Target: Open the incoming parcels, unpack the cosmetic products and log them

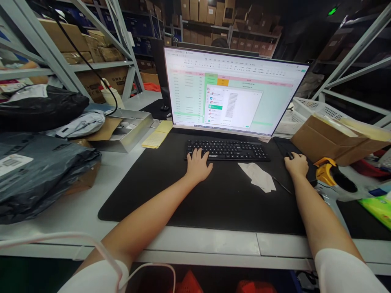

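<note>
My left hand (198, 165) lies with fingers spread on the left front edge of the black keyboard (235, 150), its palm over the dark desk mat (171, 191). On the right, my right hand (296, 165) is wrapped over a black computer mouse (290, 155), most of which the fingers hide. Behind the keyboard stands a lit monitor (189, 97) with a spreadsheet and a smaller chat window on it. A crumpled white paper (259, 177) lies on the mat between my hands, with a thin dark pen-like stick (281, 185) beside it.
Grey plastic parcels (45, 175) and an open box (128, 130) crowd the left side near yellow notepaper (158, 134). At right are a cardboard box (330, 138), a yellow-and-black scanner (328, 173) and a white basket (317, 110). A white cable (100, 248) crosses the front left.
</note>
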Motion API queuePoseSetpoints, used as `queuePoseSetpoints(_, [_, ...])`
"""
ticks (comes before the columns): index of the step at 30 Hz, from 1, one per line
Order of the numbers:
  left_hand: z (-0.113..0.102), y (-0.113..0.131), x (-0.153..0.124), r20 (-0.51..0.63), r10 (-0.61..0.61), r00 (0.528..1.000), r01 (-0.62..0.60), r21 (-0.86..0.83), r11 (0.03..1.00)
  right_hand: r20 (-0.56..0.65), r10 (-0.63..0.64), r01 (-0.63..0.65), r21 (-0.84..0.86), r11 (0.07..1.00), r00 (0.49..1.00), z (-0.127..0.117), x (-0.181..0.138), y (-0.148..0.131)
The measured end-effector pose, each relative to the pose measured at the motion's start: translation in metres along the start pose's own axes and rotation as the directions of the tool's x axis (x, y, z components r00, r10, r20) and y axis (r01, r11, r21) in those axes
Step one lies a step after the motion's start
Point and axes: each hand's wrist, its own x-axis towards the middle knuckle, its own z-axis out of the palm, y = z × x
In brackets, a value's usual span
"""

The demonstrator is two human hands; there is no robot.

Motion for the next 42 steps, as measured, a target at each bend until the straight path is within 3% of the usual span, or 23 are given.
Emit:
queuePoseSetpoints(13, [0.0,0.0,0.0,-0.014,0.013,1.0,-0.014,-0.012,1.0,-0.021,-0.016,0.016,-0.019,1.0,1.0,-0.006,-0.004,-0.005])
queuePoseSetpoints(16, [-0.001,0.001,0.0,-0.026,0.007,1.0,-0.007,-0.013,1.0,-0.144,-0.049,0.051,0.008,0.999,0.988,-0.025,-0.001,-0.018])
queuePoseSetpoints(19, [-0.001,0.002,0.001,-0.022,0.003,1.0,-0.003,-0.015,1.0,-0.237,-0.195,0.223,0.099,0.97,0.952,-0.049,-0.008,-0.056])
queuePoseSetpoints(21, [0.0,0.001,0.001,-0.027,0.008,1.0,-0.009,-0.018,1.0,-0.11,-0.385,0.398,0.156,0.904,0.917,-0.055,-0.025,-0.094])
queuePoseSetpoints(24, [0.001,0.001,0.001,-0.04,0.014,0.999,-0.015,-0.024,1.0,0.135,-0.622,0.589,0.221,0.777,0.771,-0.04,-0.061,-0.155])
queuePoseSetpoints(26, [0.001,0.001,0.0,-0.039,0.016,0.999,-0.017,-0.029,0.999,0.177,-0.66,0.621,0.232,0.749,0.73,-0.022,-0.084,-0.187])
queuePoseSetpoints(30, [0.0,0.0,-0.001,-0.027,0.021,0.999,-0.022,-0.041,0.999,0.174,-0.647,0.613,0.214,0.761,0.742,-0.001,-0.101,-0.215])
queuePoseSetpoints(33, [0.001,-0.001,-0.001,-0.021,0.027,0.999,-0.028,-0.048,0.998,0.124,-0.649,0.623,0.196,0.757,0.75,-0.004,-0.087,-0.205])
queuePoseSetpoints(35, [0.002,-0.001,0.0,-0.023,0.03,0.999,-0.031,-0.057,0.998,0.069,-0.579,0.569,0.124,0.813,0.813,-0.012,-0.067,-0.183])
queuePoseSetpoints(38, [0.002,-0.001,0.0,-0.027,0.03,0.999,-0.032,-0.083,0.996,0.001,-0.294,0.294,-0.05,0.955,0.956,-0.029,-0.032,-0.132])
queuePoseSetpoints(40, [0.001,-0.001,0.0,-0.02,0.029,0.999,-0.031,-0.098,0.995,-0.008,-0.141,0.139,-0.124,0.983,0.99,-0.038,-0.016,-0.096])
queuePoseSetpoints(42, [0.001,0.0,0.001,-0.008,0.027,1.0,-0.028,-0.104,0.994,0.009,-0.072,0.073,-0.156,0.985,0.997,-0.042,-0.009,-0.066])
